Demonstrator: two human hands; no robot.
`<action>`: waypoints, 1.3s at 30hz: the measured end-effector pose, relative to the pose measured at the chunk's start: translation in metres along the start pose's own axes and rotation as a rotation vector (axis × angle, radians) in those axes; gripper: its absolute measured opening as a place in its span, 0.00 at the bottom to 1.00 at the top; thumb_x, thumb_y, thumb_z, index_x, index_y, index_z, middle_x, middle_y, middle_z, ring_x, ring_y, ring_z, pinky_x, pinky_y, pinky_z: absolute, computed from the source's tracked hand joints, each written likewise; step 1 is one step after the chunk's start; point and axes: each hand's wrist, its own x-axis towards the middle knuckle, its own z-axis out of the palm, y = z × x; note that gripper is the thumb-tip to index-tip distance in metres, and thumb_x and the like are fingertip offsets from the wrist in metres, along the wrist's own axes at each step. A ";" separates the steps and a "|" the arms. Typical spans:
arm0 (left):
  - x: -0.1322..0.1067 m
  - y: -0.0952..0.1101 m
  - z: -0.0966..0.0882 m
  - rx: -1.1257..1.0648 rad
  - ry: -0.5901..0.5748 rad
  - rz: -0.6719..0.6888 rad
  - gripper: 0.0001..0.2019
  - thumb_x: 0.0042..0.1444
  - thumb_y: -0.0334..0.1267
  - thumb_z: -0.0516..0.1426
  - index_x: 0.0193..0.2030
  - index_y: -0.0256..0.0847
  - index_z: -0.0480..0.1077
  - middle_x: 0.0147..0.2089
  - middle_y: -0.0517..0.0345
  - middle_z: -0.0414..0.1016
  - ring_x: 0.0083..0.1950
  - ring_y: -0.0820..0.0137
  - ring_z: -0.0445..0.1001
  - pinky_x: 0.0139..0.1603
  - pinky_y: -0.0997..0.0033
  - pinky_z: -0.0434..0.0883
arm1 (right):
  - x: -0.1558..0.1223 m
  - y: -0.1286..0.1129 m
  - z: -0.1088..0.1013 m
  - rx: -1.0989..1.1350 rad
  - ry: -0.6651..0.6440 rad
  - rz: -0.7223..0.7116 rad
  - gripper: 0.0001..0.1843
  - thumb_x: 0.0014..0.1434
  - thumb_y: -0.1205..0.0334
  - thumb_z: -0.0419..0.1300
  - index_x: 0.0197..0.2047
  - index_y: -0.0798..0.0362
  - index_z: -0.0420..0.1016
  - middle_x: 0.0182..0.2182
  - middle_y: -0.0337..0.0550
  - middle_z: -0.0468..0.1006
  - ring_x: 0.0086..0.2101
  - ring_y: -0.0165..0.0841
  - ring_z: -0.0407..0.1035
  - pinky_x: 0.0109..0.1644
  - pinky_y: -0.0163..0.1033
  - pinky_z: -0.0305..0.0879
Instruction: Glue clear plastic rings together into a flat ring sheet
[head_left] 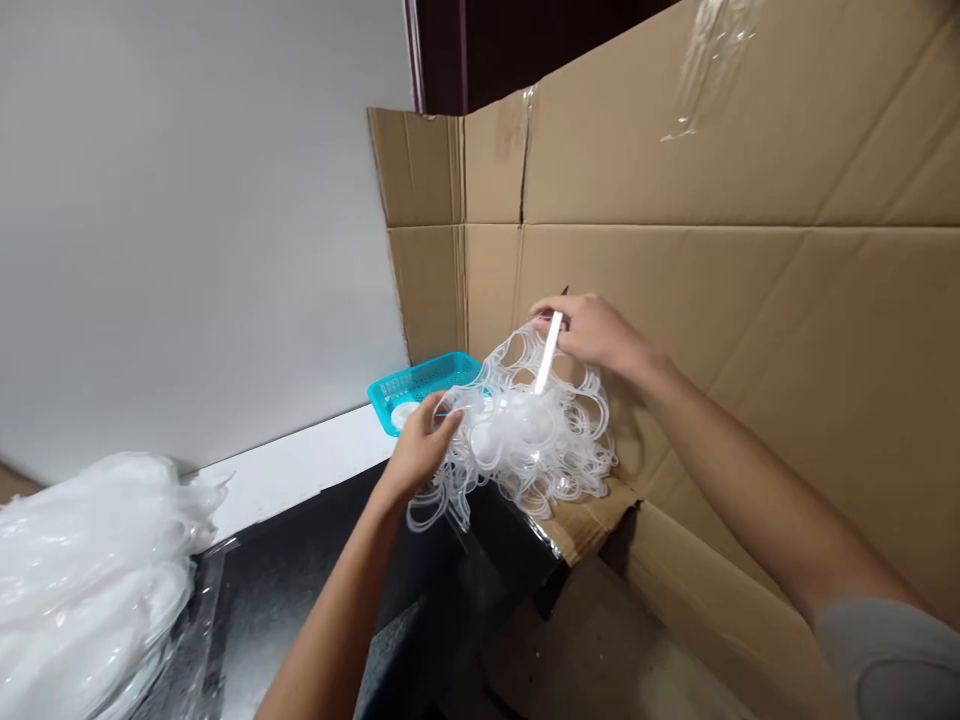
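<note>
A tangled bunch of clear plastic rings (577,470) rests over the black table's corner, with its upper part lifted. My left hand (426,440) is closed at the bunch's left edge, thumb and fingers pinching the plastic strands. Above the bunch, my right hand (589,325) is closed around a narrow white stick-like tool (549,352) that slants down toward the rings. A small dark point shows above my right fingers; whether it belongs to the tool I cannot tell. Some strands hang from near the right fingertips. Whitish rounded pieces lie among the rings.
A blue-green plastic basket (386,395) with white pieces in it stands behind my left hand. White plastic bags (90,570) are piled at the left of the black table (277,610). Cardboard walls (750,330) rise behind and to the right, and a grey wall (195,220) stands left.
</note>
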 end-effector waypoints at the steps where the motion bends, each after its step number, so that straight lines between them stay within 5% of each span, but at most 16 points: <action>1: 0.011 -0.006 0.016 0.001 0.019 -0.060 0.24 0.64 0.47 0.57 0.63 0.38 0.71 0.63 0.38 0.76 0.60 0.52 0.77 0.60 0.53 0.74 | -0.001 0.005 0.006 -0.070 -0.003 0.044 0.19 0.70 0.57 0.60 0.60 0.53 0.80 0.49 0.52 0.84 0.46 0.42 0.77 0.53 0.44 0.70; 6: 0.007 -0.057 0.059 0.265 0.015 0.009 0.35 0.61 0.46 0.60 0.72 0.34 0.63 0.75 0.30 0.61 0.78 0.43 0.59 0.77 0.41 0.57 | -0.035 0.017 0.061 -0.109 -0.095 -0.068 0.18 0.74 0.61 0.54 0.60 0.50 0.80 0.63 0.51 0.78 0.56 0.45 0.74 0.65 0.50 0.63; 12: -0.038 -0.096 0.057 0.242 -0.115 -0.022 0.34 0.68 0.52 0.55 0.77 0.40 0.57 0.79 0.33 0.55 0.80 0.45 0.55 0.79 0.42 0.55 | -0.070 0.025 0.122 -0.050 -0.217 -0.105 0.21 0.73 0.58 0.56 0.64 0.57 0.75 0.67 0.58 0.73 0.65 0.47 0.68 0.70 0.53 0.61; 16: -0.053 -0.094 0.042 0.230 -0.047 0.019 0.32 0.73 0.51 0.51 0.80 0.47 0.51 0.82 0.42 0.52 0.82 0.52 0.52 0.81 0.45 0.52 | -0.068 0.025 0.125 -0.059 -0.206 -0.068 0.22 0.73 0.59 0.55 0.65 0.57 0.74 0.65 0.59 0.75 0.63 0.49 0.70 0.68 0.54 0.63; 19: -0.061 -0.090 0.002 0.320 0.025 0.084 0.34 0.71 0.50 0.52 0.80 0.45 0.50 0.81 0.41 0.53 0.81 0.52 0.53 0.81 0.43 0.52 | -0.068 0.019 0.110 -0.043 -0.135 -0.049 0.22 0.74 0.56 0.53 0.65 0.55 0.74 0.63 0.58 0.77 0.59 0.50 0.74 0.64 0.54 0.67; 22: -0.077 -0.088 -0.078 0.506 0.238 0.068 0.42 0.66 0.50 0.57 0.81 0.43 0.46 0.80 0.39 0.54 0.81 0.49 0.53 0.80 0.41 0.53 | -0.078 0.005 0.098 -0.009 0.037 -0.085 0.22 0.74 0.53 0.53 0.63 0.52 0.75 0.64 0.57 0.77 0.60 0.53 0.72 0.63 0.58 0.67; 25: -0.118 -0.094 -0.175 0.788 0.612 -0.197 0.41 0.64 0.48 0.57 0.80 0.39 0.49 0.79 0.35 0.56 0.80 0.44 0.54 0.78 0.37 0.54 | -0.096 -0.023 0.103 0.111 0.110 -0.246 0.19 0.73 0.53 0.54 0.62 0.48 0.75 0.65 0.52 0.77 0.61 0.51 0.71 0.65 0.60 0.64; 28: -0.181 -0.107 -0.241 1.086 0.622 -0.608 0.39 0.61 0.52 0.58 0.75 0.36 0.62 0.81 0.31 0.50 0.82 0.32 0.40 0.75 0.21 0.43 | -0.112 -0.069 0.122 0.286 0.056 -0.384 0.15 0.73 0.54 0.56 0.58 0.46 0.76 0.64 0.51 0.77 0.61 0.49 0.71 0.65 0.59 0.64; 30: -0.219 -0.118 -0.257 1.085 0.551 -0.806 0.38 0.61 0.56 0.58 0.72 0.35 0.67 0.80 0.28 0.52 0.80 0.29 0.44 0.73 0.21 0.46 | -0.119 -0.110 0.141 0.410 -0.011 -0.456 0.14 0.72 0.57 0.58 0.58 0.46 0.76 0.64 0.51 0.77 0.62 0.48 0.71 0.65 0.59 0.64; 33: -0.255 -0.129 -0.256 1.135 0.577 -0.686 0.28 0.69 0.47 0.49 0.69 0.37 0.72 0.77 0.34 0.60 0.78 0.39 0.57 0.76 0.33 0.53 | -0.120 -0.179 0.178 0.590 -0.157 -0.570 0.16 0.70 0.60 0.60 0.60 0.46 0.76 0.65 0.51 0.77 0.63 0.48 0.71 0.66 0.59 0.65; 36: -0.266 -0.131 -0.257 1.133 0.593 -0.608 0.24 0.69 0.41 0.48 0.61 0.37 0.78 0.69 0.35 0.71 0.69 0.48 0.70 0.70 0.49 0.66 | -0.116 -0.245 0.221 0.725 -0.322 -0.644 0.17 0.68 0.63 0.62 0.59 0.46 0.76 0.65 0.51 0.77 0.63 0.47 0.70 0.67 0.59 0.66; 39: -0.265 -0.127 -0.269 1.125 0.608 -0.603 0.22 0.66 0.41 0.53 0.61 0.41 0.78 0.61 0.38 0.76 0.61 0.50 0.74 0.62 0.52 0.71 | -0.114 -0.292 0.262 0.789 -0.424 -0.629 0.17 0.68 0.64 0.63 0.58 0.48 0.77 0.64 0.51 0.77 0.63 0.46 0.70 0.68 0.59 0.66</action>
